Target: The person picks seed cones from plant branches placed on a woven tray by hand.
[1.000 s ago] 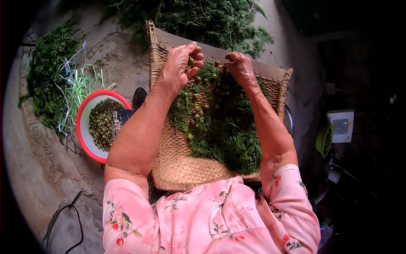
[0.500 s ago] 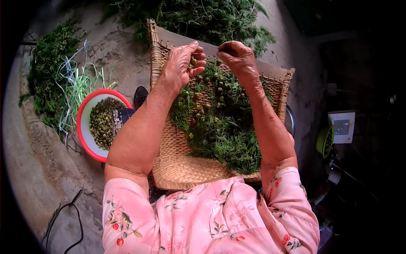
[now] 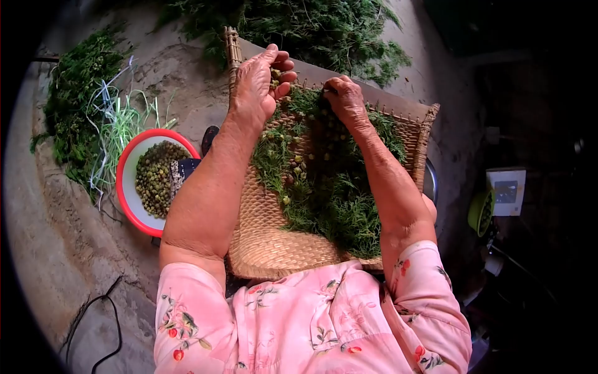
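A woven wicker winnowing basket point(image 3: 252, 215) lies across my lap, bearing green conifer sprigs point(image 3: 349, 212) with small round cones point(image 3: 298, 167) among them. Above its far left part, my left hand point(image 3: 258, 84) is cupped around several greenish cones point(image 3: 275, 77), fingers curled and thumb up. My right hand point(image 3: 344, 98) is lower, at the far end of the sprigs, its fingers pinched together and pointing left. Whatever sits between those fingertips is too dark and small to name.
Left of the basket stands a red-rimmed white basin point(image 3: 124, 181) holding many small cones. Pale plastic strips point(image 3: 121, 128) and a conifer heap point(image 3: 78, 93) lie beyond it. More branches point(image 3: 317, 31) are piled past the basket. A black cable point(image 3: 93, 305) is at lower left, a green bowl point(image 3: 481, 210) at right.
My right hand has moved down onto the sprigs. My left hand, still cupping cones, has shifted slightly up and left.
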